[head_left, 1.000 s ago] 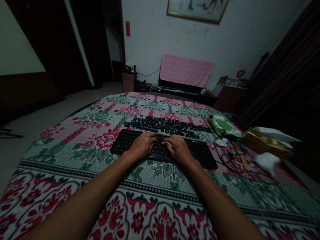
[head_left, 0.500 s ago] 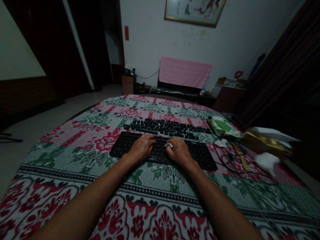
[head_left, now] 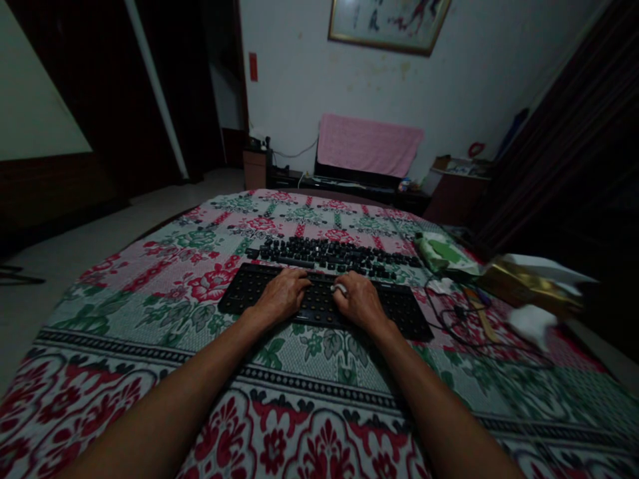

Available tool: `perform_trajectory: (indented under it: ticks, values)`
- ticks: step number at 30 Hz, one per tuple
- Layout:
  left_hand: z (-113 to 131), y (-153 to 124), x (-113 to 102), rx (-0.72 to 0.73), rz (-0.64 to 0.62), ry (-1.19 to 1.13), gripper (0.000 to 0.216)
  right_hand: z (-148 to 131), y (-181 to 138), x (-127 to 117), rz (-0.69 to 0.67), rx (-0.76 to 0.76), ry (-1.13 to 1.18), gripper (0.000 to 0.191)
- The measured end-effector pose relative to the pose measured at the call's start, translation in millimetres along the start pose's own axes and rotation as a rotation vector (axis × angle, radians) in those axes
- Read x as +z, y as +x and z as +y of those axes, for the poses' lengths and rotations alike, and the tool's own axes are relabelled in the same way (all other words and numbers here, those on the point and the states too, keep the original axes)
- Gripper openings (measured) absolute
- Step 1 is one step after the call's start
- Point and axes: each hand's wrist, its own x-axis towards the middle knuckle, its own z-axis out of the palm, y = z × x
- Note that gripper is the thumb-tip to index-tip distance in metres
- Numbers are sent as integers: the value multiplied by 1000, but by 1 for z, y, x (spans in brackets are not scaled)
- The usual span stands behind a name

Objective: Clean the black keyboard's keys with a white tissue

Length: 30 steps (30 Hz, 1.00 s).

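Note:
A black keyboard [head_left: 319, 307] with its keycaps off lies flat before me, rows of small round key posts showing. My left hand [head_left: 283, 295] rests on it left of the middle, fingers curled down against the keyboard. On the right of the middle, my right hand [head_left: 358, 299] is closed on a small white wad [head_left: 339, 288] that looks like tissue, held over the key posts. Its fingertips are partly hidden. Just beyond the keyboard's far edge, many loose black keycaps [head_left: 334, 253] are spread in a long band.
A patterned tablecloth [head_left: 200, 293] covers the table. To the right are a black cable [head_left: 444, 326], a green-and-white pack [head_left: 442, 253], a wooden-handled brush-like tool [head_left: 484, 319], crumpled white tissue [head_left: 533, 324] and a gold box [head_left: 532, 286]. A pink cloth [head_left: 369, 145] hangs over a screen beyond.
My right hand has shifted very slightly, with the white wad still in its fingers. My left hand and the keyboard stay where they were.

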Motion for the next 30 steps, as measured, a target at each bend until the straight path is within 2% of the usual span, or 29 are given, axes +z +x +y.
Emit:
perform_trajectory:
  ticks: [5, 10, 15, 18, 23, 25, 30]
  values:
    - [-1, 0, 1, -6, -8, 1, 28, 4, 0, 2, 52, 46, 64, 18]
    - [-3, 0, 4, 3, 3, -3, 28, -3, 5, 3, -28, -47, 30, 21]
    - [-3, 0, 3, -4, -1, 4, 28, -5, 5, 2, -46, -21, -37, 21]
    - [-2, 1, 2, -3, -7, 6, 28, 2, 4, 1, -13, 41, -11, 20]
    - [-3, 1, 3, -2, -13, 0, 28, 26, 8, 0, 147, 199, 286, 23]
    - [-3, 1, 3, -6, -17, 2, 28, 31, 13, -1, 183, 243, 328, 24]
    - [-2, 1, 1, 4, 3, 3, 26, 16, 23, 4, 25, 125, 142, 24]
